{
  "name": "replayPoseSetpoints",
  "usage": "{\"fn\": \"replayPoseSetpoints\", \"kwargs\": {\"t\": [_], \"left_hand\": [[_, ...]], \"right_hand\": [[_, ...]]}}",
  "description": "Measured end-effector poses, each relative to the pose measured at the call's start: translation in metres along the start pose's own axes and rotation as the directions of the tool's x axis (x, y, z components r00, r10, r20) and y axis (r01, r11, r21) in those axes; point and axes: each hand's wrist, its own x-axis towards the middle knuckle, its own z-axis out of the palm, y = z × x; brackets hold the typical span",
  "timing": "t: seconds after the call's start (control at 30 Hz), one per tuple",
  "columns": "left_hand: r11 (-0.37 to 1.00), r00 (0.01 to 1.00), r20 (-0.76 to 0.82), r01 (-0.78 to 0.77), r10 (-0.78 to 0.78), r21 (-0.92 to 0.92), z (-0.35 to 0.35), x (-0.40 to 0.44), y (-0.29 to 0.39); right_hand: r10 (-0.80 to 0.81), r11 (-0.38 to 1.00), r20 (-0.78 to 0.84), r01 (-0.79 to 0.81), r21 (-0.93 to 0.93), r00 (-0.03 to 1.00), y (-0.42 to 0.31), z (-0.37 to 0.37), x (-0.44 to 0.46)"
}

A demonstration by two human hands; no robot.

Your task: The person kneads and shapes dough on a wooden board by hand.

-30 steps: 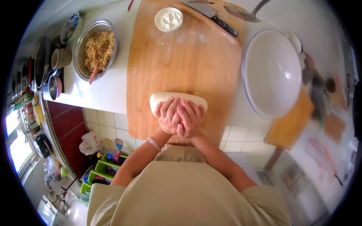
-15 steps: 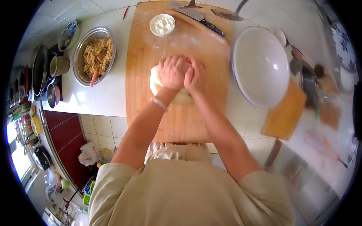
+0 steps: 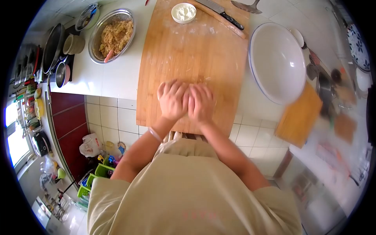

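My left hand (image 3: 173, 99) and my right hand (image 3: 201, 102) lie side by side near the front edge of a wooden board (image 3: 178, 53). Both have curled fingers, knuckles facing away from me, and their inner sides touch. The pale dough seen half a second ago is now covered by my hands, so its shape cannot be made out. A white band (image 3: 154, 134) circles my left wrist. Flour smudges mark the board beyond my fingers.
At the board's far end are a bowl of flour (image 3: 183, 13), a rolling pin (image 3: 219, 19) and a knife (image 3: 228, 19). A metal bowl of filling (image 3: 95, 37) stands left. Right are a large white bowl (image 3: 276, 62) and a smaller wooden board (image 3: 299, 117).
Both hands have come back toward my body, from the board's middle to its front edge. The dough that showed around them is out of sight. The view has tilted slightly.
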Motion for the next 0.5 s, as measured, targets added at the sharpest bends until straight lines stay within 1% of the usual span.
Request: {"fn": "replayPoseSetpoints", "kwargs": {"t": [0.03,0.1,0.13,0.17,0.2,0.23,0.27,0.43,0.5], "left_hand": [[1.000,1.000,0.000,0.010,-0.010,-0.011,0.000,-0.012,0.001],[0.999,0.999,-0.034,0.025,-0.026,-0.039,0.011,-0.036,-0.003],[1.000,0.999,-0.028,0.020,-0.020,-0.012,0.016,-0.041,-0.005],[1.000,1.000,-0.016,0.025,-0.025,-0.012,0.024,-0.042,-0.009],[1.000,0.999,-0.036,-0.002,0.001,-0.007,0.027,-0.037,-0.009],[1.000,0.998,-0.058,-0.027,0.027,-0.003,0.032,-0.029,-0.011],[0.999,0.998,-0.045,-0.033,0.032,-0.008,0.035,-0.022,-0.014],[0.998,0.999,-0.036,-0.009,0.007,-0.068,0.039,0.042,-0.014],[0.994,0.998,-0.057,-0.018,0.012,-0.105,0.044,0.071,-0.014]], "right_hand": [[0.005,1.000,0.007,-0.005,0.003,1.000,0.001,-0.002,-0.010],[-0.057,0.998,0.072,0.059,-0.012,0.996,0.003,-0.002,-0.023],[-0.048,0.999,0.079,0.049,-0.010,0.996,0.008,0.002,-0.026],[-0.086,0.996,0.033,0.087,-0.018,0.996,0.015,0.007,-0.029],[-0.124,0.992,-0.014,0.124,-0.029,0.992,0.019,0.010,-0.024],[-0.116,0.993,-0.005,0.116,-0.028,0.993,0.025,0.013,-0.018],[-0.102,0.995,-0.005,0.101,-0.014,0.995,0.030,0.016,-0.013],[-0.084,0.996,0.026,0.083,0.045,0.996,0.051,0.017,0.043],[-0.008,0.995,-0.005,0.008,0.098,1.000,0.061,0.022,0.061]]}}
